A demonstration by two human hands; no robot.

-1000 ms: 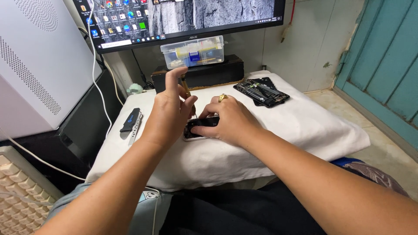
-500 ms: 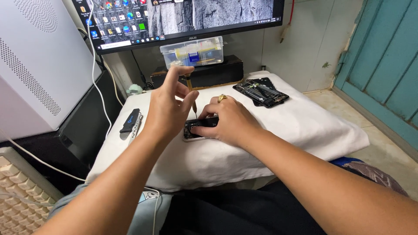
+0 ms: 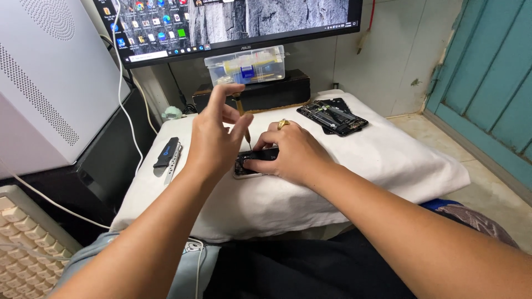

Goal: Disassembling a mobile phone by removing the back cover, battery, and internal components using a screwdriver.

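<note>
A small opened phone [image 3: 250,164] lies on a white cloth [image 3: 388,160] over a low table. My right hand [image 3: 291,152], with a gold ring on one finger, presses down on the phone and holds it still. My left hand [image 3: 216,133] grips a thin screwdriver [image 3: 244,124] upright, its tip down in the phone's open back, with the forefinger raised over the handle's top.
A second dismantled black phone [image 3: 332,116] lies at the far right of the cloth. A small black tool [image 3: 168,153] rests at the left. Behind stand a black box [image 3: 252,94] with a clear parts case [image 3: 246,65], a monitor [image 3: 238,22] and a white computer tower [image 3: 50,83].
My left hand has turned and its fingers have spread around the screwdriver handle. My right hand has stayed on the phone.
</note>
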